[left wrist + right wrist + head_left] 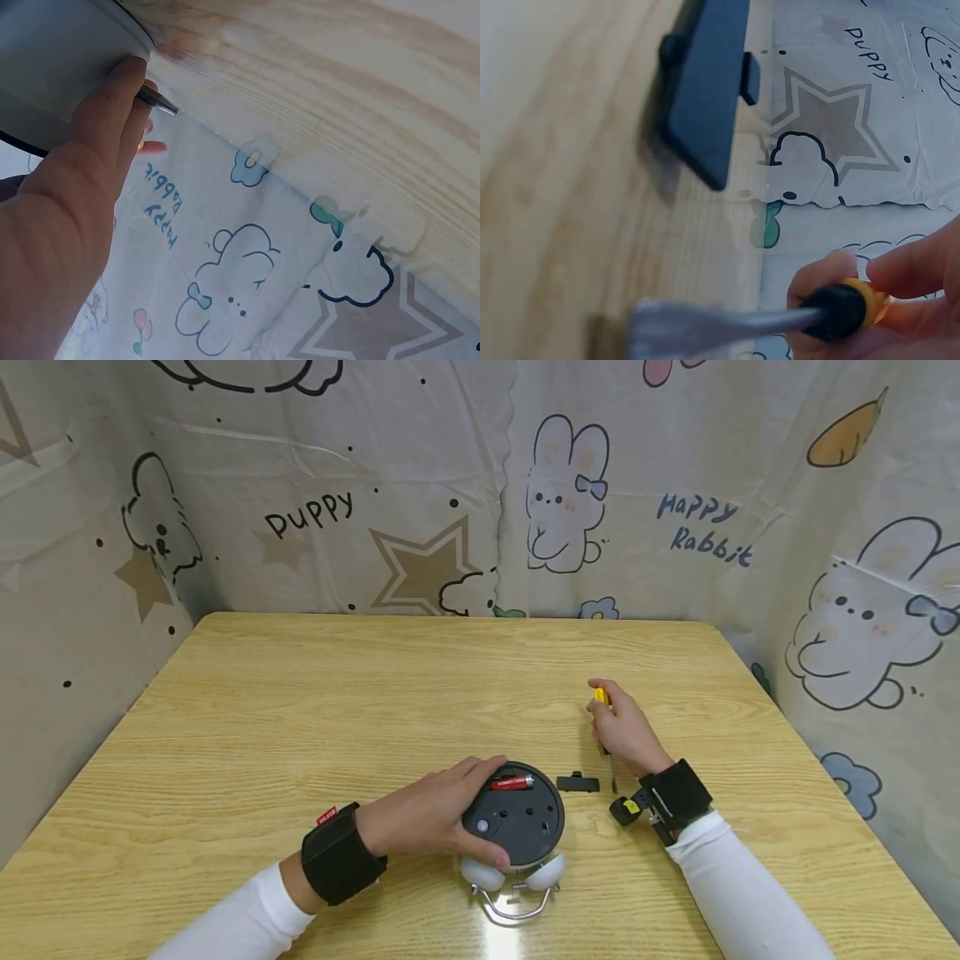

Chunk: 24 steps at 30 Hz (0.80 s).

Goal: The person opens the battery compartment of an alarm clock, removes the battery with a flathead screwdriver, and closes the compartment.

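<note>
A twin-bell alarm clock (pixel 525 831) lies face down on the table, its round dark back up and its white bells toward me. My left hand (pixel 450 806) grips the clock's left side, thumb near the bells and fingers at the far rim. In the clock's uncovered battery compartment sits a red battery (pixel 512 783). My right hand (pixel 626 731) holds a screwdriver (pixel 840 311) by its yellow and black handle. Its flat metal blade points back toward me, close over the table. Between clock and blade lies a small black battery cover (pixel 577 784), seen large in the right wrist view.
Both hands work on a light wooden table (pixel 337 693). A curtain (pixel 420 460) printed with rabbits, puppies and stars stands behind it and along both sides. Black straps (pixel 341 856) sit on both wrists, with a small camera (pixel 626 810) beside the right one.
</note>
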Each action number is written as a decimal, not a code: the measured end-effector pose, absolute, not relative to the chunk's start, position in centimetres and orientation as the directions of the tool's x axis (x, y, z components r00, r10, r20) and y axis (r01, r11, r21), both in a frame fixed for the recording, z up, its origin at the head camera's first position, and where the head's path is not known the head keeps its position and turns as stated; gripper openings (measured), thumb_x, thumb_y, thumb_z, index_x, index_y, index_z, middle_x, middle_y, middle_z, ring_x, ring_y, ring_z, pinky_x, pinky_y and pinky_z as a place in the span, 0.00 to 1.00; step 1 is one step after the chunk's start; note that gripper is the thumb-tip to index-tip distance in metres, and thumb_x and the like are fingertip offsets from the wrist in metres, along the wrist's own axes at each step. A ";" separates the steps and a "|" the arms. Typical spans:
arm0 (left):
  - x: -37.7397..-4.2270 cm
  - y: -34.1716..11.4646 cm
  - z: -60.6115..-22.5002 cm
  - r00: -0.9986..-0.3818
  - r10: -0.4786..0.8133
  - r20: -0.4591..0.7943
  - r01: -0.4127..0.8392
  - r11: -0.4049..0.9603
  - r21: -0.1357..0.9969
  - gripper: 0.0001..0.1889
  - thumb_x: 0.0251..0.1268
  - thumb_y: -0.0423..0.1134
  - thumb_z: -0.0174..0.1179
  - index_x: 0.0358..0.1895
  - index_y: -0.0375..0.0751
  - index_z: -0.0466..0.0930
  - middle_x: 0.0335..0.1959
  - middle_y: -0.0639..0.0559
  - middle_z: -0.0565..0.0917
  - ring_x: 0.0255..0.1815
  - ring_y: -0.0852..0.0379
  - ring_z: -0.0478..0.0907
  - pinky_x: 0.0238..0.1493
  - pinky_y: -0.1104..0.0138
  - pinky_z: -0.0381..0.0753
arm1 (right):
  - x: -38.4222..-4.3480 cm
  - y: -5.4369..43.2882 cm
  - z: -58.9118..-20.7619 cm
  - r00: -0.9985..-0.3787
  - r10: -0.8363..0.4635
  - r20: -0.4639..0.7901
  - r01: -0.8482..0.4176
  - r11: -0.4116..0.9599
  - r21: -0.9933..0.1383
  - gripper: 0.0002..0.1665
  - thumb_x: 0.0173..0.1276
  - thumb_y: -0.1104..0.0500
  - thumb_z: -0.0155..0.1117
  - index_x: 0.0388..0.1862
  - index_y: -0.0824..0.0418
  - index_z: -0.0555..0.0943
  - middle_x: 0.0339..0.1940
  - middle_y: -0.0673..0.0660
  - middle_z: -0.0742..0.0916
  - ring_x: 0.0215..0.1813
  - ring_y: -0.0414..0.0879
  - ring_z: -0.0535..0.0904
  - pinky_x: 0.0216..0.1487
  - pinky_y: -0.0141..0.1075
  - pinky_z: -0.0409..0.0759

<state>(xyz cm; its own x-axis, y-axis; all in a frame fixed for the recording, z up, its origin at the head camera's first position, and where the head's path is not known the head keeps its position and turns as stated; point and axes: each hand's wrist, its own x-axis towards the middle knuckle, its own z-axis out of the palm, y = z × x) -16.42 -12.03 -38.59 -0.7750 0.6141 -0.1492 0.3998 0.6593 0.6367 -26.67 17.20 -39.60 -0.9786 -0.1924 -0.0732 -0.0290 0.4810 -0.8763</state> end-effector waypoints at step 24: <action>-16.4 -12.1 -38.5 -0.773 0.612 -0.169 0.387 0.666 0.638 0.63 0.49 0.71 0.74 0.84 0.50 0.50 0.75 0.47 0.69 0.67 0.51 0.73 0.69 0.52 0.76 | -27.1 17.7 -40.5 -0.973 -0.179 -0.146 0.014 0.583 -0.812 0.36 0.73 0.71 0.43 0.81 0.69 0.60 0.81 0.73 0.63 0.50 0.58 0.69 0.38 0.36 0.67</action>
